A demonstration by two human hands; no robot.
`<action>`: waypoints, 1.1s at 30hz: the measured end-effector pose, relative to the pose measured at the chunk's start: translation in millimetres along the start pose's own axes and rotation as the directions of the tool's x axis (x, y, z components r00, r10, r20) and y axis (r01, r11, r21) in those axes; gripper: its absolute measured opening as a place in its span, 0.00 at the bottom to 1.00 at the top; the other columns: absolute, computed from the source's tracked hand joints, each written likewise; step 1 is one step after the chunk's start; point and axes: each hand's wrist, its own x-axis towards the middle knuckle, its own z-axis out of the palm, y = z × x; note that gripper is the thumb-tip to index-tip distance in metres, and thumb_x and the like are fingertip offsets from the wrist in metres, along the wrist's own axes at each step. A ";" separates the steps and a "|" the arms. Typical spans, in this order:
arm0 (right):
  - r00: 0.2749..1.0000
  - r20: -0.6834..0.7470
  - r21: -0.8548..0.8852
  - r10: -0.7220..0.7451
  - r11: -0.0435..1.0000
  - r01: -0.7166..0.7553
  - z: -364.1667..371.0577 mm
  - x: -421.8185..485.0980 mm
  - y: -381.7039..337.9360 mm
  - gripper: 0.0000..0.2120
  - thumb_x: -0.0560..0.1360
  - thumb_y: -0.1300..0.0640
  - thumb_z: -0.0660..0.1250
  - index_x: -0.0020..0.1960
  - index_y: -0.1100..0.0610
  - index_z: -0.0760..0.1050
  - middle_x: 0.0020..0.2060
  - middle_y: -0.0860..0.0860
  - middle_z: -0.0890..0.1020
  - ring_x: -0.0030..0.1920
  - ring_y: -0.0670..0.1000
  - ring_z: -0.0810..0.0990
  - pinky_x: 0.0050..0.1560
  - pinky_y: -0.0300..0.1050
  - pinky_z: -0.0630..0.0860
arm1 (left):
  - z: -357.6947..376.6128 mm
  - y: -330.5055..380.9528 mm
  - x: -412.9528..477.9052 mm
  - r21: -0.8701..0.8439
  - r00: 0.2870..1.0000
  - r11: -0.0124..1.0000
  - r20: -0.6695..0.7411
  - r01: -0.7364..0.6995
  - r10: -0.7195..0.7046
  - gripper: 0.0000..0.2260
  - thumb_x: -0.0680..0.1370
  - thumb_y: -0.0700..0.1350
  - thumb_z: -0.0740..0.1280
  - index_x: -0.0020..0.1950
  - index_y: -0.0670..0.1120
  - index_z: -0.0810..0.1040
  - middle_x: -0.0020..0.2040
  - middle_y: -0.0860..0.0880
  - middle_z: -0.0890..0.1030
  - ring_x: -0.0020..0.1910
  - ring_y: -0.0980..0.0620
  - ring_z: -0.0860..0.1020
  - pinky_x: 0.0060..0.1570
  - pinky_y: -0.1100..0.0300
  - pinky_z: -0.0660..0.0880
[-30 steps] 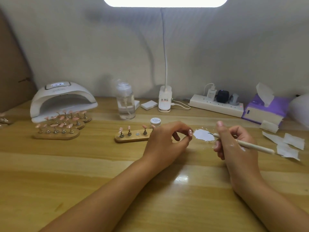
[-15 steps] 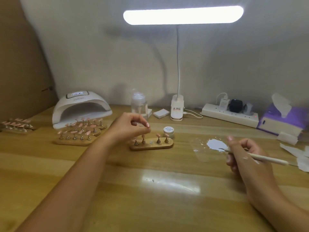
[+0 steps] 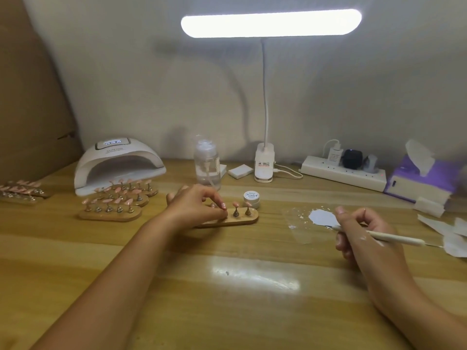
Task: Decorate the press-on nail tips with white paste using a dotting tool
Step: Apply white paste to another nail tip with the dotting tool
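Observation:
A small wooden stand point(image 3: 252, 218) in the middle of the desk carries pink nail tips point(image 3: 236, 204) on metal pegs. My left hand point(image 3: 194, 205) hovers over its left half, fingertips pinched at a peg there; what they pinch is hidden. My right hand point(image 3: 358, 233) grips a white dotting tool point(image 3: 394, 239), its tip at the edge of a blob of white paste point(image 3: 322, 216) on a clear sheet point(image 3: 300, 233). A small white paste jar point(image 3: 251, 198) stands just behind the stand.
More wooden stands with pink tips point(image 3: 111, 210) sit left, in front of a white nail lamp point(image 3: 118, 162). Further stands point(image 3: 20, 193) lie at far left. A clear pump bottle point(image 3: 207, 165), desk lamp base point(image 3: 264, 162), power strip point(image 3: 343, 174), purple tissue box point(image 3: 424, 180) and torn tissues point(image 3: 452, 236) line the back and right.
My left hand moved from beside the paste leftwards to the wooden stand and lowered onto it. The right hand kept the dotting tool by the paste. The view shifted.

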 end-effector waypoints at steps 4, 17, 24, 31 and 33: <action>1.000 -0.002 -0.008 0.005 1.000 -0.005 -0.4 0.1 0.3 0.16 0.78 0.50 0.69 0.39 0.58 0.70 0.23 0.50 0.76 0.23 0.43 0.71 0.23 0.33 0.69 | 3.1 1.8 0.9 0.124 1.000 0.992 -0.016 -0.024 0.026 0.08 0.69 0.59 0.74 0.44 0.62 0.79 0.58 0.59 0.76 0.65 0.53 0.68 0.57 0.54 0.57; 1.000 0.017 -0.040 0.011 0.999 -0.010 2.1 -2.1 -3.1 0.16 0.75 0.47 0.72 0.41 0.59 0.73 0.22 0.47 0.72 0.22 0.41 0.67 0.22 0.32 0.65 | 24.1 8.9 2.7 0.325 0.952 0.926 -0.166 -0.194 0.258 0.06 0.69 0.62 0.71 0.39 0.64 0.78 0.58 0.64 0.69 0.60 0.61 0.60 0.54 0.62 0.47; 0.998 0.056 -0.084 -0.011 0.996 0.016 -0.1 -2.4 -3.9 0.16 0.75 0.48 0.73 0.43 0.61 0.74 0.24 0.46 0.76 0.24 0.40 0.71 0.26 0.32 0.69 | 26.2 12.8 2.2 0.371 0.928 0.894 -0.171 -0.249 0.330 0.07 0.71 0.58 0.72 0.36 0.62 0.75 0.54 0.64 0.71 0.57 0.61 0.62 0.51 0.61 0.48; 0.998 0.008 -0.128 -0.057 0.990 0.057 -4.4 0.5 -9.8 0.05 0.80 0.54 0.66 0.46 0.53 0.78 0.36 0.48 0.86 0.29 0.42 0.78 0.27 0.33 0.70 | 7.3 46.2 -6.9 0.157 0.896 0.921 -0.224 -0.355 0.384 0.08 0.70 0.51 0.72 0.35 0.59 0.75 0.47 0.60 0.80 0.48 0.59 0.72 0.52 0.56 0.64; 1.000 -0.014 -0.161 -0.025 0.987 0.023 -7.2 3.1 -10.2 0.02 0.78 0.55 0.66 0.48 0.53 0.74 0.36 0.48 0.86 0.27 0.43 0.77 0.29 0.39 0.70 | 14.8 64.5 -14.7 -0.104 0.895 0.905 -0.231 -0.412 0.381 0.07 0.71 0.47 0.74 0.37 0.56 0.77 0.42 0.59 0.83 0.43 0.62 0.79 0.46 0.60 0.73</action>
